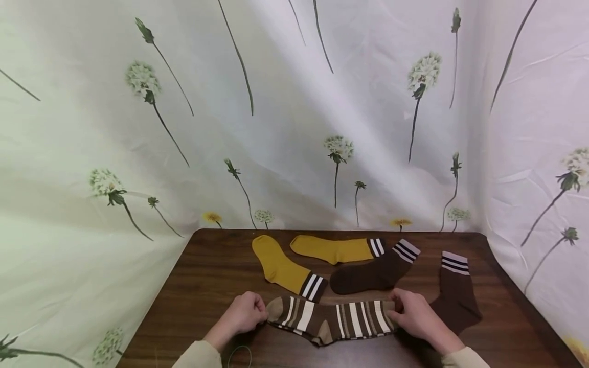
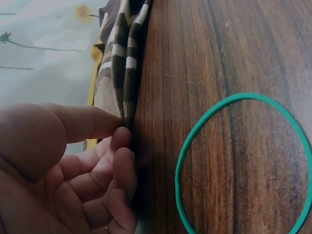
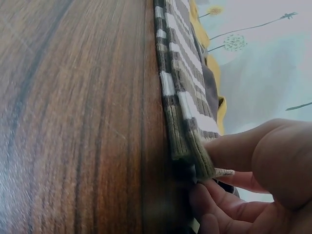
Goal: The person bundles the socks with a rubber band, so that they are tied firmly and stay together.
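Observation:
Striped brown, tan and white socks (image 1: 329, 313) lie flat at the table's front, toe to the left and cuff to the right. Two layers show along their edge in both wrist views, one on top of the other. My left hand (image 1: 245, 313) pinches the tan toe end (image 2: 108, 95) between thumb and forefinger, its other fingers curled below. At the opposite end, the thumb and fingers of my right hand (image 1: 414, 316) pinch the ribbed cuff (image 3: 201, 153). In the right wrist view the upper cuff is lifted slightly off the lower one.
Behind lie two yellow socks (image 1: 287, 270) with striped cuffs and a dark brown sock (image 1: 368, 277). Another brown sock (image 1: 453, 289) lies by my right hand. A green ring-shaped band (image 2: 179, 168) lies near my left hand on the wooden table (image 1: 184, 296). Flower-printed cloth (image 1: 285, 184) surrounds the table.

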Available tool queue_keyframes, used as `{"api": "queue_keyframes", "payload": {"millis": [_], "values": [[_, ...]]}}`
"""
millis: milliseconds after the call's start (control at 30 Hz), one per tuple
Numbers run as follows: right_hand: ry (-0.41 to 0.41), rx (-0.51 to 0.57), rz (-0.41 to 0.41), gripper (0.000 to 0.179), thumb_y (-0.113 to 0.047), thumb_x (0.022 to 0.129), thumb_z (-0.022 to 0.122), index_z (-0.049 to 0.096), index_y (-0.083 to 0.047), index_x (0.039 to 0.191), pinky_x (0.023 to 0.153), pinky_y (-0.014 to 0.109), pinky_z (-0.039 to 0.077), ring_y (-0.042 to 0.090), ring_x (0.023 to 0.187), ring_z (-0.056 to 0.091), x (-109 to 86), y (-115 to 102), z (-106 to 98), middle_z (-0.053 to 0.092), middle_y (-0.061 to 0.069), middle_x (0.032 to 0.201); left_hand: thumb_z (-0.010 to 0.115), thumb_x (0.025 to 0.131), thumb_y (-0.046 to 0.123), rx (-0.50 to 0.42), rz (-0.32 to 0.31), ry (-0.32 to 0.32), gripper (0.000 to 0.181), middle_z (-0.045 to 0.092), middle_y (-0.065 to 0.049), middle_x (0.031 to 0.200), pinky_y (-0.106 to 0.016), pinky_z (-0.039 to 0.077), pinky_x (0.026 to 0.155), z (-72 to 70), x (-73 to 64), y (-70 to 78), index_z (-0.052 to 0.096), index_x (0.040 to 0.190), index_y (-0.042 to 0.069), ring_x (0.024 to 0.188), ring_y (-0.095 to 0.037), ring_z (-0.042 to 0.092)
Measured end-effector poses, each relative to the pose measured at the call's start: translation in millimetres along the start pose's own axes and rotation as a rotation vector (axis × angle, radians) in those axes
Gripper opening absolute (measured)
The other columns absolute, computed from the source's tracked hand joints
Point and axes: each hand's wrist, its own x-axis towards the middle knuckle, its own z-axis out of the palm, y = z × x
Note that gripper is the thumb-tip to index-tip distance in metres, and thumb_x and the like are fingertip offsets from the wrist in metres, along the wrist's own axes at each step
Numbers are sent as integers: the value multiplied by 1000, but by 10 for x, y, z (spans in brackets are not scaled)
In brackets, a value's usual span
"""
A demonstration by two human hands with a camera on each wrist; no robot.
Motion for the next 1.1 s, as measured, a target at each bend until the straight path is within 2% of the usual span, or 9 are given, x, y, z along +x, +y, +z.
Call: {"api": "queue_keyframes", "payload": {"millis": [233,333,500,633,733,867,1000,1100], "values": [[-47,18,43,19,-14,87,82,66,-15,97,63,29,45,3,68,50,-31,-45,7,57,-9,77,77,88,11,-16,41,-54,21,58,6,59,-29,46,49,-47,-43,-25,63,72,11,50,-10,56],[-29,-3,65,16,-16,89,81,68,-16,98,66,32,47,7,74,54,-6,-100,-14,59,-8,80,77,93,18,4,39,-46,25,61,5,60,-29,46,49,-121,-13,-34,65,72,12,49,-10,56],[80,-40,52,14,-16,92,80,69,-16,100,72,37,50,11,82,57,80,-301,-66,61,-5,88,75,97,24,61,-21,51,26,61,3,63,-31,46,54,-287,161,-27,66,75,13,55,-13,55],[131,-13,12,13,-13,91,80,69,-16,99,71,35,50,11,82,57,159,-493,-47,59,-5,87,77,95,20,115,-30,140,22,59,2,66,-32,47,59,-381,343,-73,67,77,13,60,-15,54],[129,22,-3,13,-14,92,80,69,-18,98,70,32,50,8,81,56,218,-619,16,59,-8,87,77,94,17,127,-34,180,19,60,1,68,-34,48,60,-417,487,-148,68,79,12,62,-16,55],[88,67,-34,12,-15,93,80,69,-18,98,67,29,49,5,76,54,306,-770,114,59,-10,85,76,93,16,137,-50,223,14,62,0,72,-35,49,63,-465,658,-262,69,82,11,65,-16,57],[59,86,-86,12,-14,93,79,68,-17,96,66,28,47,6,74,53,417,-889,216,59,-8,84,73,93,17,155,-116,267,10,67,-5,83,-40,52,67,-534,788,-280,69,89,8,71,-22,60],[40,93,-104,11,-16,94,78,68,-15,100,66,30,48,8,77,55,508,-953,302,60,-6,86,71,94,18,167,-167,293,15,69,-11,93,-45,54,74,-572,877,-257,68,99,5,80,-27,62]]}}
